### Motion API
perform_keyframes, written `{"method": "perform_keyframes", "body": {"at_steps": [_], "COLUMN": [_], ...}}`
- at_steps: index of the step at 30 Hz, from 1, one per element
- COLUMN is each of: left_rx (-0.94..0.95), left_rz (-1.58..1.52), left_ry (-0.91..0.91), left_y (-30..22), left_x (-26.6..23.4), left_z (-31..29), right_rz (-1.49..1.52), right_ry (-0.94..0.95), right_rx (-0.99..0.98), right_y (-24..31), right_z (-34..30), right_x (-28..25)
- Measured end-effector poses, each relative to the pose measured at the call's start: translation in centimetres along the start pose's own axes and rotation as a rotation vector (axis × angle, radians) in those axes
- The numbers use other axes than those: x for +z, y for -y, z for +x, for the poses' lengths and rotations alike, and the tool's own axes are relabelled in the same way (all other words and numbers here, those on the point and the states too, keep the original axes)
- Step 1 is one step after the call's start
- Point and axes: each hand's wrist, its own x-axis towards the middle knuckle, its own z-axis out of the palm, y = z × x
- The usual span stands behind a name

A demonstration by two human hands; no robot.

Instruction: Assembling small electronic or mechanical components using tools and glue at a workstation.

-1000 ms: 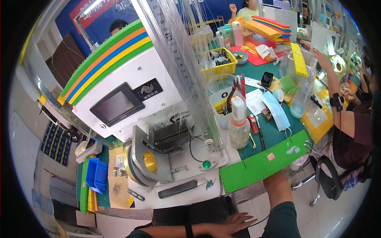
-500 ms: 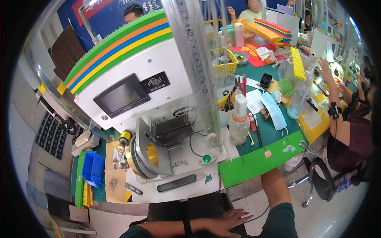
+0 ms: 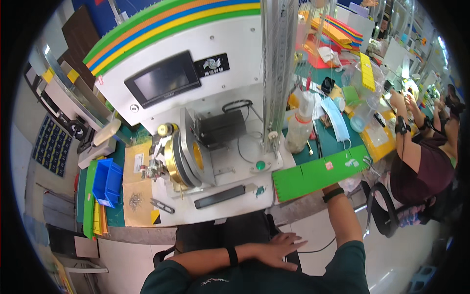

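Note:
My left forearm crosses in front of me, and my left hand (image 3: 276, 251) rests over my lap with fingers spread, holding nothing. My right arm reaches forward to the table edge. Only the back part of my right hand (image 3: 332, 187) shows, since the rest is hidden beneath a long green foam board (image 3: 318, 174), so its grip cannot be made out. The board lies along the front edge, with cuts along its sides and small stickers on top.
A white machine with a dark screen (image 3: 163, 79) and a round gold-rimmed spindle (image 3: 177, 159) stands ahead. Near it lie thread snips (image 3: 162, 206), a black bar (image 3: 220, 196) and a blue bin (image 3: 107, 182). A plastic bottle (image 3: 298, 130) and blue mask (image 3: 335, 120) stand behind the board. A co-worker (image 3: 416, 152) sits at right.
The view has shifted, so the table sits higher and more of my torso shows. My right wrist, with a dark band, is now visible below the board. My left hand stays spread.

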Motion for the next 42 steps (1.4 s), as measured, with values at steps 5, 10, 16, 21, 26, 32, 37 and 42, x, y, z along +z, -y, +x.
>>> {"method": "perform_keyframes", "body": {"at_steps": [5,10,16,21,26,32,37,42], "left_rx": [0.018,0.014,0.015,0.003,-0.021,0.08,-0.017,0.003], "left_rz": [-0.024,-0.189,-0.092,-0.062,-0.05,-0.129,-0.134,-0.163], "left_ry": [-0.045,-0.145,-0.267,-0.553,-0.758,-1.076,-1.164,-1.172], "left_y": [0.6,1.2,-0.9,-3.6,-6.6,-7.0,-8.8,-8.4], "left_x": [-0.3,-1.0,-0.6,-1.9,-3.7,-4.1,-4.6,-4.7], "left_z": [0.4,0.1,-1.4,-5.3,-10.5,-15.3,-19.1,-21.5], "right_rz": [-0.032,0.055,0.093,-0.03,-0.098,-0.131,0.178,0.416], "right_ry": [0.132,0.504,0.612,0.69,0.778,0.804,0.692,0.668], "right_rx": [0.029,0.277,0.777,0.811,0.793,0.695,0.723,0.786], "right_y": [2.5,6.5,10.0,11.5,12.4,13.4,15.1,16.7], "right_z": [-4.3,-4.4,-4.3,-2.9,1.5,7.2,13.5,15.8], "right_x": [-7.7,-14.5,-24.7,-29.6,-34.4,-38.3,-42.2,-41.8]}}
